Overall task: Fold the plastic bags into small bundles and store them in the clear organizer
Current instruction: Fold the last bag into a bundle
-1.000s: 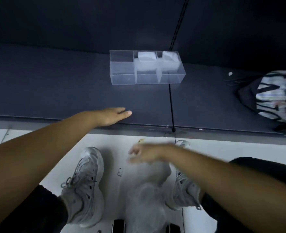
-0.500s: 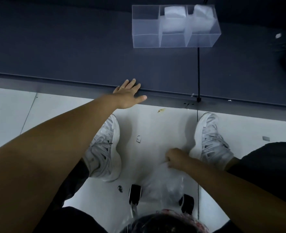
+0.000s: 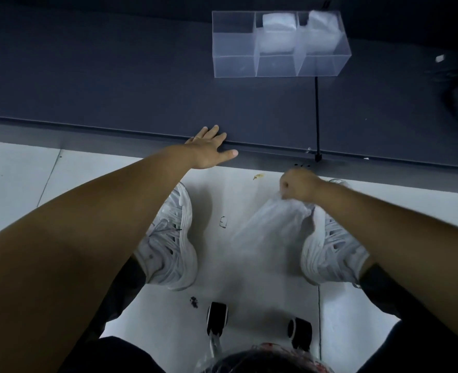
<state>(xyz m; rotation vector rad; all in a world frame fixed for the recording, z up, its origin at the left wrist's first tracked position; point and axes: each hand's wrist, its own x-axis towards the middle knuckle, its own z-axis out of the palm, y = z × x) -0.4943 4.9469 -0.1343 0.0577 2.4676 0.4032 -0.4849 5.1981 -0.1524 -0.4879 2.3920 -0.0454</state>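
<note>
At the front edge of the dark table (image 3: 115,84), your left hand (image 3: 209,150) lies flat, fingers straight and spread, arm stretched forward. Just below that edge, your right hand (image 3: 299,184) curls its fingers tight round the top of a clear plastic bag (image 3: 273,227), which hangs between your white sneakers (image 3: 168,243). Farther back on the table, the clear organizer (image 3: 233,65) holds folded bundles (image 3: 277,33) in its middle and right compartments.
</note>
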